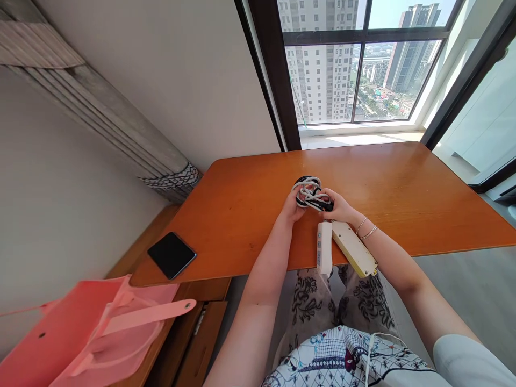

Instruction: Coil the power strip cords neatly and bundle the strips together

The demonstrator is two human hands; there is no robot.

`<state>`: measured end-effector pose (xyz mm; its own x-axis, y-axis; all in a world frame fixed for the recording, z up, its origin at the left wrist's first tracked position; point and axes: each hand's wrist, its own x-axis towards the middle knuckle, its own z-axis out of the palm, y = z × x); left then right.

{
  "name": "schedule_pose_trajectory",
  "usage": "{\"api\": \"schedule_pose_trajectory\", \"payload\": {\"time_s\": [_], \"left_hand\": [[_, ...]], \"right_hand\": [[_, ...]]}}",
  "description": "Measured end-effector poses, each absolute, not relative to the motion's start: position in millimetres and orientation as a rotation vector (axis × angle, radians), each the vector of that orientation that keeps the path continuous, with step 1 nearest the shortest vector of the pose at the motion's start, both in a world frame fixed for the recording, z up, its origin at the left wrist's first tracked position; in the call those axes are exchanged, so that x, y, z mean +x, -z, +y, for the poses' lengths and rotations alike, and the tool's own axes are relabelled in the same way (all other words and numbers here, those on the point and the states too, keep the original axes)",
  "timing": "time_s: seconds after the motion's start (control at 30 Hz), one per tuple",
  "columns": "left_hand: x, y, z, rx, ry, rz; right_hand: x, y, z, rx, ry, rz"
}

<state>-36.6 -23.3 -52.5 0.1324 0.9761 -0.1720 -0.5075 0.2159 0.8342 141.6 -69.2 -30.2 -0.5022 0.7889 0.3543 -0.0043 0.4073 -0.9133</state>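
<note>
A tangled bundle of white and black power cords (309, 189) is held between both hands above the wooden table (242, 215). My left hand (295, 205) is closed around the bundle's left side. From the right, my right hand (336, 207) grips the cords, near a black plug (325, 205). Below my right hand, a white power strip (324, 248) reaches past the table's front edge. Beside it a cream and yellow power strip (355, 250) slants toward my right forearm, also past the edge. Parts of the cords are hidden by my fingers.
A black tablet or phone (171, 255) lies at the table's left front corner. Pink plastic bins (121, 328) stand on a wooden cabinet (201, 344) at lower left. A tied curtain (169, 166) hangs by the left wall, and a window (358, 80) is behind the table.
</note>
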Motion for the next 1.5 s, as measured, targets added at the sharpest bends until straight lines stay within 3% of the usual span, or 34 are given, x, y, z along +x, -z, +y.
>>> {"api": "schedule_pose_trajectory", "payload": {"time_s": [0.2, 0.47, 0.67, 0.8, 1.2, 1.5], "left_hand": [[-36.5, 48.2, -22.6, 0.646, -1.316, 0.92], [-39.8, 48.1, -20.2, 0.772, -1.57, 1.132], [-44.9, 53.5, -18.4, 1.009, -1.511, 1.14], [-44.6, 55.5, -21.6, 1.153, -1.413, 1.042], [-29.5, 51.4, -37.0, 1.143, -1.344, 0.718], [-29.4, 64.8, -22.4, 1.262, -1.609, 0.743]], "right_hand": [[145.3, 24.5, -72.5, -0.674, -1.283, -1.816], [147.9, 26.0, -68.4, -0.743, -1.181, -1.885], [153.3, 28.0, -66.2, -1.013, -0.82, -1.984], [158.8, 29.6, -61.2, -1.11, -0.757, -1.938], [151.6, 37.4, -55.6, -0.898, -1.06, -1.631], [154.0, 32.4, -55.9, -0.878, -1.203, -1.621]]}}
